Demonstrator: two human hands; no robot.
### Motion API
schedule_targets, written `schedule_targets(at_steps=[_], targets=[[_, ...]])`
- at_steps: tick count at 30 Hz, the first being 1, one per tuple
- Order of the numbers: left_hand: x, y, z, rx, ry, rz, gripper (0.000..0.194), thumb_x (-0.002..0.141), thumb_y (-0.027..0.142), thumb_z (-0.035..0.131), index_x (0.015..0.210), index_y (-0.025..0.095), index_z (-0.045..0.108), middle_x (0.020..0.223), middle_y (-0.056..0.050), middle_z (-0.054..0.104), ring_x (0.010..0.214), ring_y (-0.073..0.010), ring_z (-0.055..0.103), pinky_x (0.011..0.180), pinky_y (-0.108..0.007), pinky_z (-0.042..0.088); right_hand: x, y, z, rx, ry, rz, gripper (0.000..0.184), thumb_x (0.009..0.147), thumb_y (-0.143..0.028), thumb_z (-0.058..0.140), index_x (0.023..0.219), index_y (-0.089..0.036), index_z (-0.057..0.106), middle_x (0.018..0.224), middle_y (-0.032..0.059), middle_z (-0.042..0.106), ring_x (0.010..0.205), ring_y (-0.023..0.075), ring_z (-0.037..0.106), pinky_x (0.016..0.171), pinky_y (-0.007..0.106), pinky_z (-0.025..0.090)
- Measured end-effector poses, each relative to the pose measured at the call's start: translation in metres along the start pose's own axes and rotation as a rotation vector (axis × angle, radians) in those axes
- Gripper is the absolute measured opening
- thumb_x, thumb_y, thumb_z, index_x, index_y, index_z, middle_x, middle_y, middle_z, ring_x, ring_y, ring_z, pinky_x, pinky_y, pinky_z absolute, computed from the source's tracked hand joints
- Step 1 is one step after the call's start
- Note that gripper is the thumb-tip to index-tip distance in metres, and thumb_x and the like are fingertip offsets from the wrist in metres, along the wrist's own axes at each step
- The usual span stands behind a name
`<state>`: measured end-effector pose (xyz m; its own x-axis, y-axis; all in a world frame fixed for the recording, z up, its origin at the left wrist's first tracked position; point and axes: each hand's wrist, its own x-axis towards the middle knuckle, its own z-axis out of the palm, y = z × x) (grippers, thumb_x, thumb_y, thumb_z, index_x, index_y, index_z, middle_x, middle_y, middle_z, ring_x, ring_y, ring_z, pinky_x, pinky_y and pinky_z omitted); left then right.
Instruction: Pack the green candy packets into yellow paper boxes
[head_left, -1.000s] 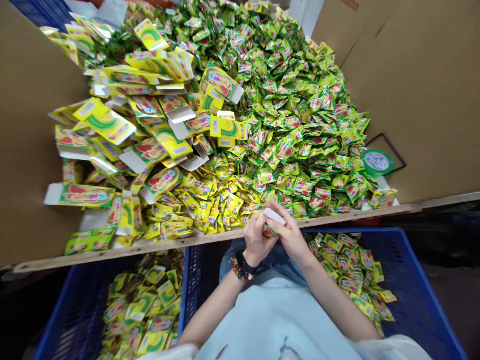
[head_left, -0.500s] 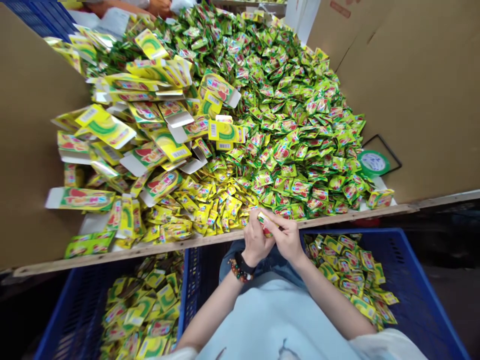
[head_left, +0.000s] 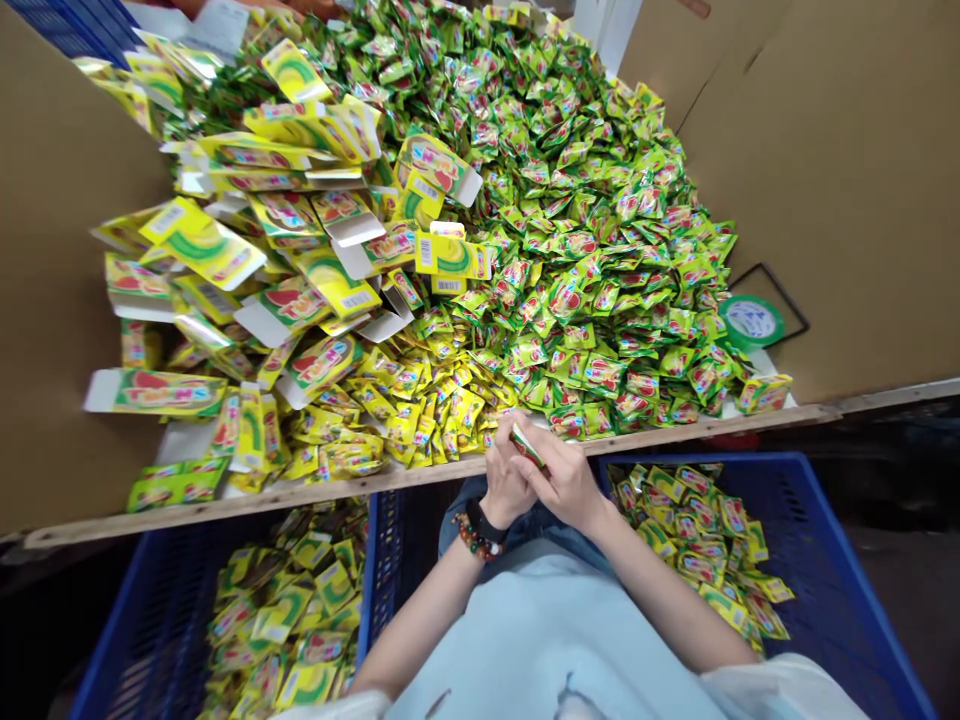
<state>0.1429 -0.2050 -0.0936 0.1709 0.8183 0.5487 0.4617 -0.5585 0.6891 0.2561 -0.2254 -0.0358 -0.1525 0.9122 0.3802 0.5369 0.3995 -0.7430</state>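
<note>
Close to my body at the table's front edge, my left hand (head_left: 507, 485) and my right hand (head_left: 564, 482) meet around one small candy box (head_left: 528, 447). A narrow side of the box, green and red with a white edge, shows between my fingers; the rest of it is covered. Just beyond my hands lie yellow candy packets (head_left: 420, 410), and green candy packets (head_left: 570, 290) are heaped behind and to the right. Flat and half-open yellow candy boxes (head_left: 322, 285) pile up on the left.
Below the wooden table edge (head_left: 300, 503) stand blue crates, left (head_left: 142, 620) and right (head_left: 840, 580), with filled boxes inside. A roll of green tape (head_left: 776, 322) lies by the right cardboard wall (head_left: 847, 200). Another cardboard wall (head_left: 67, 280) borders the left.
The box has turned in my hands, so a narrow side now shows instead of its broader printed face. My right hand has shifted its fingers around it. The view has moved slightly.
</note>
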Motion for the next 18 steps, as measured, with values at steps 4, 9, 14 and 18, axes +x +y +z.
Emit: schedule_targets(at_steps=[4, 9, 14, 18], targets=[[-0.003, 0.0, -0.002, 0.009, -0.059, -0.051, 0.047, 0.095, 0.032, 0.035, 0.139, 0.017, 0.026, 0.123, -0.022, 0.059, 0.11, -0.0283, 0.065, 0.091, -0.047, 0.055, 0.002, 0.002, 0.006, -0.014, 0.01, -0.045, 0.045, 0.095, -0.021, 0.049, 0.14, -0.021, 0.053, 0.128, 0.0106, 0.067, 0.115, 0.0225, 0.066, 0.094, 0.034, 0.058], [-0.005, 0.001, -0.004, 0.005, -0.028, -0.028, 0.041, 0.095, 0.028, 0.034, 0.133, 0.017, 0.029, 0.123, -0.024, 0.058, 0.116, -0.0284, 0.062, 0.094, -0.049, 0.054, -0.002, -0.002, 0.009, 0.129, 0.084, -0.016, 0.038, 0.093, -0.019, 0.05, 0.128, -0.024, 0.064, 0.121, 0.0081, 0.071, 0.108, 0.022, 0.07, 0.09, 0.035, 0.06], [-0.002, 0.001, -0.002, -0.023, -0.055, 0.056, 0.042, 0.093, 0.027, 0.039, 0.133, 0.017, 0.029, 0.123, -0.021, 0.058, 0.114, -0.0271, 0.063, 0.089, -0.047, 0.056, -0.006, -0.008, 0.002, 0.232, 0.126, 0.11, 0.035, 0.091, -0.02, 0.054, 0.122, -0.028, 0.068, 0.118, 0.0064, 0.072, 0.11, 0.0245, 0.069, 0.097, 0.042, 0.057], [-0.001, 0.002, 0.001, -0.036, -0.02, 0.058, 0.039, 0.094, 0.027, 0.04, 0.131, 0.018, 0.035, 0.129, -0.021, 0.055, 0.118, -0.0264, 0.06, 0.089, -0.044, 0.056, -0.002, -0.009, 0.005, 0.206, 0.052, 0.082, 0.038, 0.09, -0.016, 0.051, 0.12, -0.029, 0.069, 0.12, 0.006, 0.072, 0.111, 0.0227, 0.069, 0.089, 0.036, 0.06]])
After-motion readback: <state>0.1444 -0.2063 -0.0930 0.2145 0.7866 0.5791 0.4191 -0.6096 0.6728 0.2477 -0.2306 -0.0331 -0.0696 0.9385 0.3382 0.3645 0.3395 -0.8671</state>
